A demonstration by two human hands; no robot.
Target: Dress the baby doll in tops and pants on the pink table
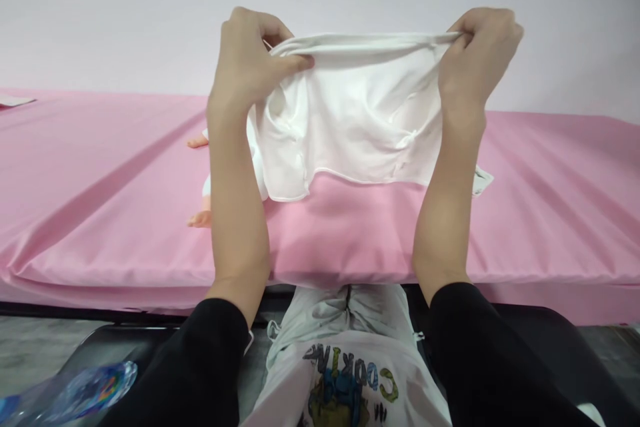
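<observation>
A small white cloth garment (370, 100) hangs stretched between my two hands, above the pink table cover. Its upper edge is pulled nearly straight, and its lower edge drops in loose folds with small stitched or tied bits along the sides. My left hand (255, 57) pinches the upper left corner, thumb in front. At the upper right corner, my right hand (480, 53) has its fingers closed on the edge. Behind my left forearm lies a doll (200, 219) in white clothing; two of its limb ends stick out to the left, while most of it is hidden.
A pink cloth (340, 233) covers the table against a pale wall. Behind my right forearm, a white piece with dark marks (481, 181) partly shows. A flat white item (15, 101) lies far left. Below the table edge, a clear plastic bottle (85, 392) rests at lower left.
</observation>
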